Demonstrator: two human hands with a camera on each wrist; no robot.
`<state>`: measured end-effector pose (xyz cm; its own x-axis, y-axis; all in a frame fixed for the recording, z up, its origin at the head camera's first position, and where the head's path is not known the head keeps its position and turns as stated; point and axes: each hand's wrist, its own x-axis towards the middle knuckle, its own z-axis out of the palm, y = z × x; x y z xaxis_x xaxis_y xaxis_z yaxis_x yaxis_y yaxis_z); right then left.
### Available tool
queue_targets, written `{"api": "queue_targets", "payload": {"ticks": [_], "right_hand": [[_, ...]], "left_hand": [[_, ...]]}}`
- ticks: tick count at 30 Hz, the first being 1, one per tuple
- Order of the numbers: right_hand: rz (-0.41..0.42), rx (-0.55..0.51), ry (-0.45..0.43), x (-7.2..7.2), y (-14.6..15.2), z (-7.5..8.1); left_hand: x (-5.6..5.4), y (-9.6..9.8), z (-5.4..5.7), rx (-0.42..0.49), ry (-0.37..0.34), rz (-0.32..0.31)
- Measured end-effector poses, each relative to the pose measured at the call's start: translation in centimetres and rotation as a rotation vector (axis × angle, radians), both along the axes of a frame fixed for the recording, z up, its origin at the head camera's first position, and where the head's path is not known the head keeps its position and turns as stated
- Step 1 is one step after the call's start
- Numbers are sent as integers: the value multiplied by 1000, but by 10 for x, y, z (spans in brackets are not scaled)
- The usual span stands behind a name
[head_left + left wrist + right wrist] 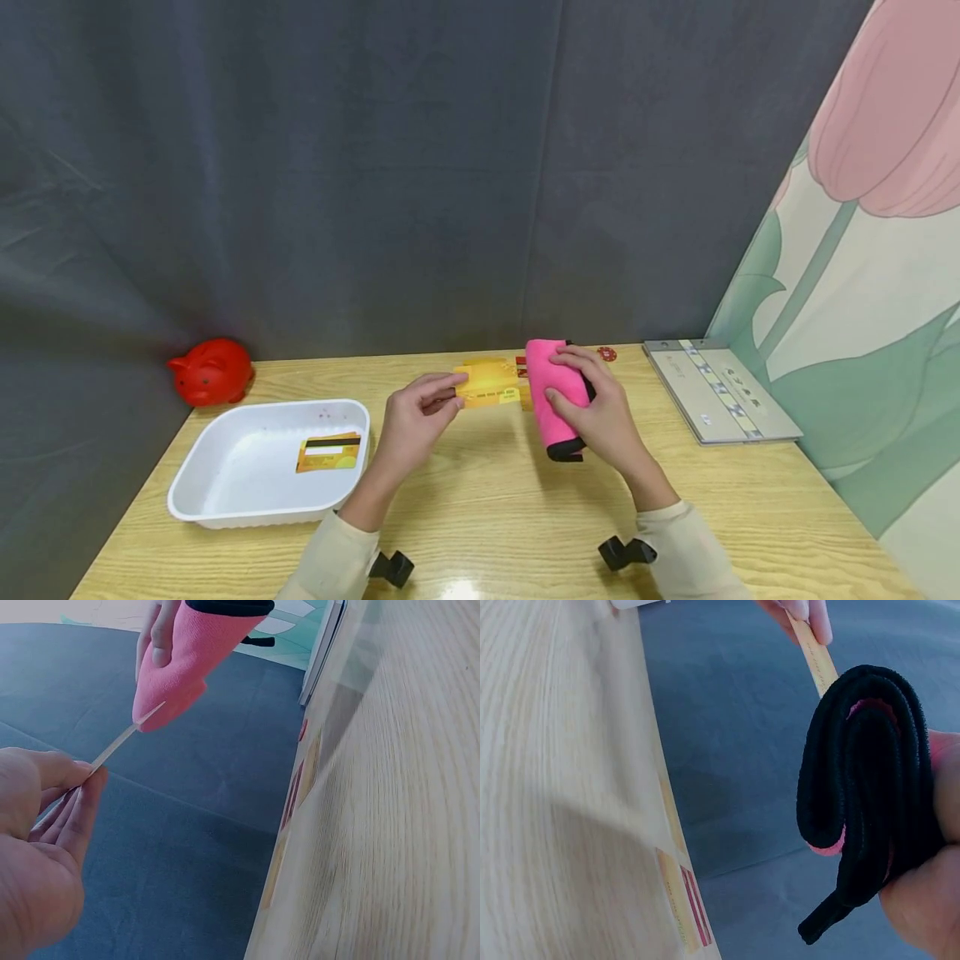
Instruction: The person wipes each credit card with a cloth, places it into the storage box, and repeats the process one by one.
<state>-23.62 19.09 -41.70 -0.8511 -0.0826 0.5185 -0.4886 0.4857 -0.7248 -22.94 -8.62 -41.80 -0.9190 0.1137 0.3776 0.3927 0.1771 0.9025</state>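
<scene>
My left hand [416, 421] pinches a yellow bank card [483, 385] by its left edge, between thumb and fingers. In the left wrist view the card [118, 742] is edge-on, raised over the table, its far end overlapping the pink cloth [176, 671]. My right hand [603, 412] grips this folded pink cloth [551, 396] with black edging, just right of the card. The right wrist view looks onto the cloth's folded black end [870, 772], with a short black strip hanging down. Behind the cloth and card, more yellow cards [676, 900] lie on the table, partly hidden.
A white plastic tray [191, 475] stands at the left with yellow cards [327, 452] inside. Behind it sits a red piggy bank [213, 372]. A red chip [607, 354] lies at the table's back edge, and a grey binder [720, 392] at the right. A dark curtain [375, 183] hangs behind.
</scene>
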Motion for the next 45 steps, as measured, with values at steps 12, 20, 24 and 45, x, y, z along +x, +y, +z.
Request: {"api": "queue_targets", "payload": {"ticks": [12, 20, 24, 45], "right_hand": [[-20, -6, -25, 1, 7, 6], [-23, -17, -31, 1, 9, 7], [-25, -19, -22, 1, 10, 7], [-18, -28, -17, 2, 8, 9]], "left_hand": [[2, -5, 1, -26, 30, -15], [2, -8, 6, 31, 10, 45], [-1, -8, 6, 80, -4, 67], [-3, -13, 8, 63, -22, 227]]}}
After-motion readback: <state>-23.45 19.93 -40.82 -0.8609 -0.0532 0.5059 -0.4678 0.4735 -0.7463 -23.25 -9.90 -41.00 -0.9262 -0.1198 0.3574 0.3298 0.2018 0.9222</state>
